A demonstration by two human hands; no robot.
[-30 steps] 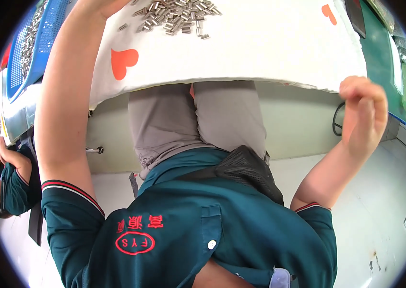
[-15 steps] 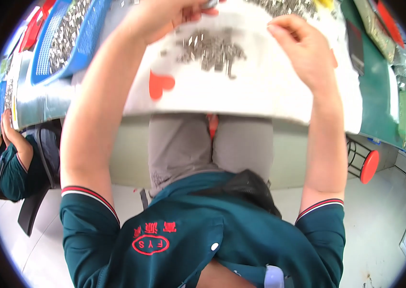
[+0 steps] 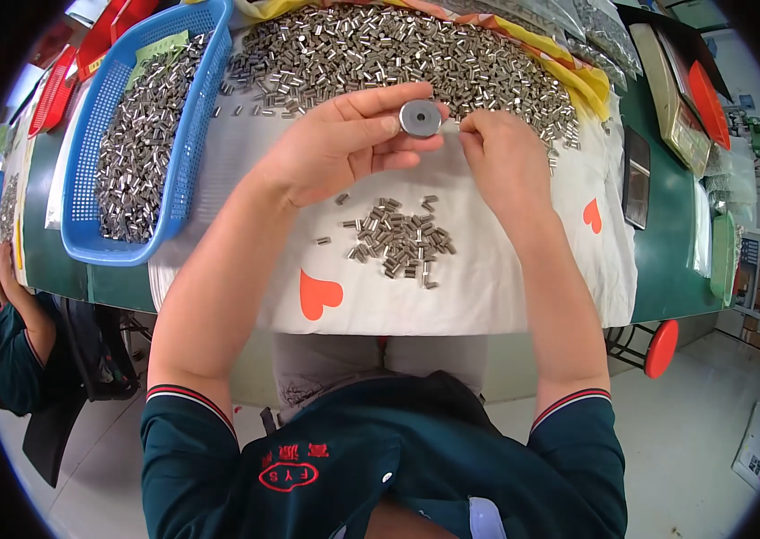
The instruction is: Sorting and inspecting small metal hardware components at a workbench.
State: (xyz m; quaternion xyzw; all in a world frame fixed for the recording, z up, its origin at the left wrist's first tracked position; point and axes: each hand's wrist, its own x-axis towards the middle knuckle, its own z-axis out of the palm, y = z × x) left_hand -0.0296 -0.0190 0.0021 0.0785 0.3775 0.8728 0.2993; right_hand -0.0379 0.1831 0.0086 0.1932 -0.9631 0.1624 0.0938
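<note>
ok so ur L hand (image 3: 331, 144) is holding the metal disc (image 3: 410, 120) in its fingers, hole facing up, around mid-desk. R hand (image 3: 508, 162) is hovering just beside it, thumb n fingertips together; can't tell if they're pinching anything. Imo holding the disc level w/ a light grip, fingers off the hole, is the way. Edges: blue basket (image 3: 128, 258) is sitting toward the desk's (image 3: 667, 287) left, big pin heap (image 3: 353, 54) is covering the far side, small pin pile (image 3: 402, 241) is lying nearer u, w/ white cloth (image 3: 483, 301) showing btwn it n the near edge, so ur forearms r getting room there.
</note>
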